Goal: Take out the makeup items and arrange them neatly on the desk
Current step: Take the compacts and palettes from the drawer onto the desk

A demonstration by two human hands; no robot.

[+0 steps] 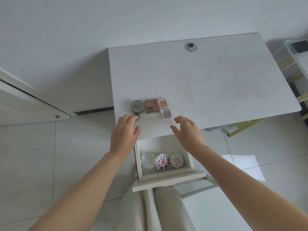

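Note:
On the white desk [200, 84], near its front edge, lie a round grey compact [137, 106], a brown eyeshadow palette [151, 106], a small orange pan [163, 103] and a small mauve pan [167, 113]. My left hand [125, 132] hovers just in front of the grey compact. Its fingertips reach a small dark round item [137, 117], and its thumb stays apart from them. My right hand [188, 130] holds nothing and hovers below the mauve pan with loosely bent fingers. The open drawer [166, 175] below holds a clear round case [147, 160], an ornate rose-gold compact [162, 162] and a white patterned compact [177, 160].
A cable grommet [191, 46] sits at the desk's back edge. A door [25, 97] stands to the left. A clear shelf with a dark device [298, 47] is at the far right. My legs sit under the drawer.

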